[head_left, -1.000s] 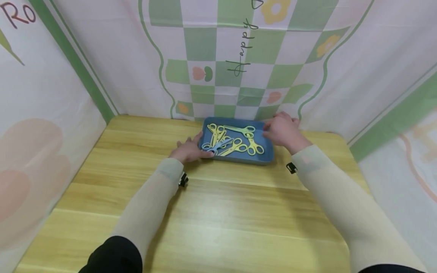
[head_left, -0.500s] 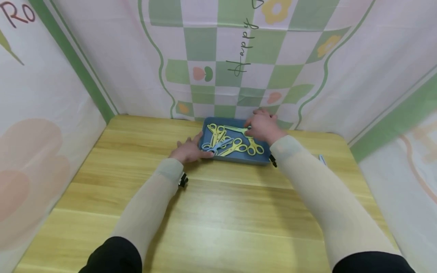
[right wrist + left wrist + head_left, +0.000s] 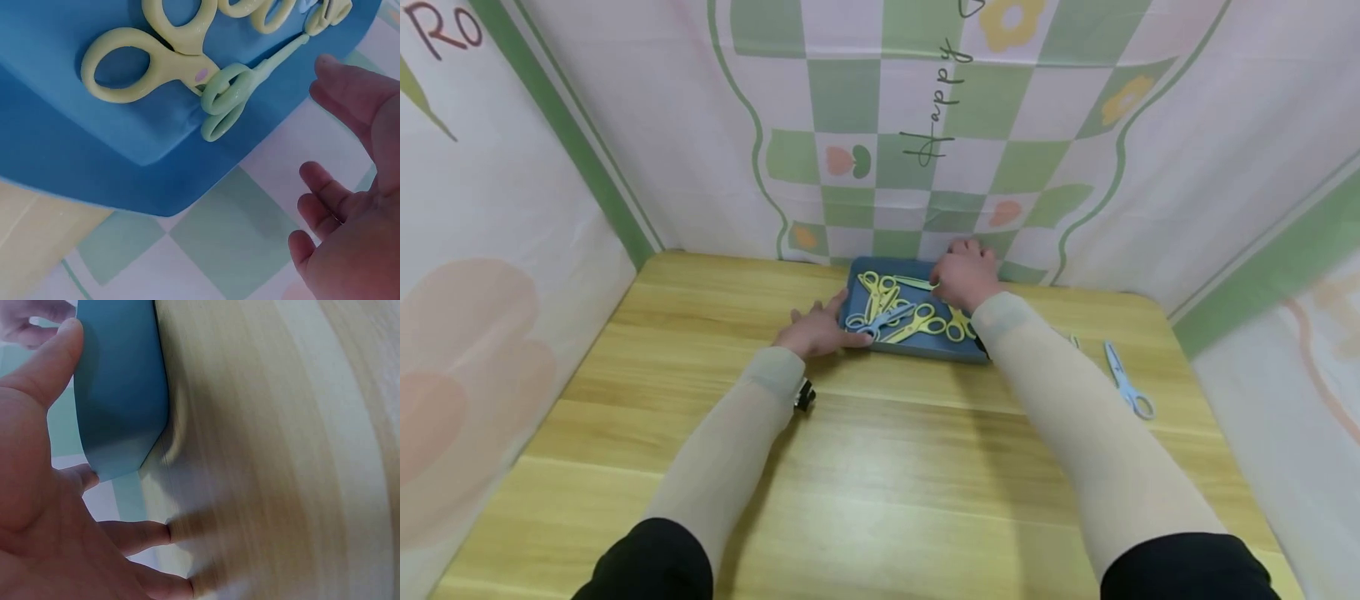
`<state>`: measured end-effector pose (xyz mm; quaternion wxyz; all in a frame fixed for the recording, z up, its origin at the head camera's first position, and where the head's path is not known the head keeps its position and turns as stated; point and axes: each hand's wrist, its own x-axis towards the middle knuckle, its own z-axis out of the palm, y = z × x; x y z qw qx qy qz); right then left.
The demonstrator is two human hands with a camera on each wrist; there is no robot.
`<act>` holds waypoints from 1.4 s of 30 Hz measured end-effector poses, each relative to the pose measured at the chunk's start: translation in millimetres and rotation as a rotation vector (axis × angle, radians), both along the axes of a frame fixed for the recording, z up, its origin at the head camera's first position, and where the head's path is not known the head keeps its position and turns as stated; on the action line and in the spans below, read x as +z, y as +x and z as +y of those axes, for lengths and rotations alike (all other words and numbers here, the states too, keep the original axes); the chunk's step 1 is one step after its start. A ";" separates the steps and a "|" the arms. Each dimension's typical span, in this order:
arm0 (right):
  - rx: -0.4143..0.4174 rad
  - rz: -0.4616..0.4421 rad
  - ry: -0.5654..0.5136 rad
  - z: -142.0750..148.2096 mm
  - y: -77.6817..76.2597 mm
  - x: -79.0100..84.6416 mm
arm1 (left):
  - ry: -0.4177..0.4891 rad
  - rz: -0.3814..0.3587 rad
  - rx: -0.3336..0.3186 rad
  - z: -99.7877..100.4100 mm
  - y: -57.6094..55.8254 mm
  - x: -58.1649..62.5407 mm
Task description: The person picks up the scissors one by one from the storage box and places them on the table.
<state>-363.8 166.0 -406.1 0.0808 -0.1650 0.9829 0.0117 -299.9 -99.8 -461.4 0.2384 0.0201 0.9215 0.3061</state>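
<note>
A blue tray [image 3: 977, 358] holding several pairs of scissors stands at the back of the table. My left hand [image 3: 816, 329] is at its left end, thumb on the front rim; in the left wrist view the index finger [image 3: 86, 477] touches the tray's end wall and the other fingers spread straight toward the table. My right hand [image 3: 966, 273] is over the tray's back right part. In the right wrist view its thumb and index finger extend beside the green scissors [image 3: 240, 94], apart from them. Yellow scissors [image 3: 134, 72] lie next to these.
Light blue scissors [image 3: 1126, 382] lie on the wooden table [image 3: 880, 500] to the right of my right forearm. A small pale green bit [image 3: 1074, 341] shows behind the sleeve. A patterned cloth [image 3: 850, 100] hangs right behind the tray.
My right hand has moved left from the tray's right end to over the green scissors. The forearm's shift uncovers the light blue scissors on the table. My left hand stays put.
</note>
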 end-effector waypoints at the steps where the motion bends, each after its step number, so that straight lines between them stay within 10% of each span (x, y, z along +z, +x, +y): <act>1: 0.010 0.004 0.006 -1.5 -0.8 -1.0 | 0.002 0.000 0.002 0.1 0.0 -0.1; 42: 0.122 -0.036 0.151 -6.1 -14.4 -29.3 | 0.014 0.017 0.013 0.6 -2.0 -4.9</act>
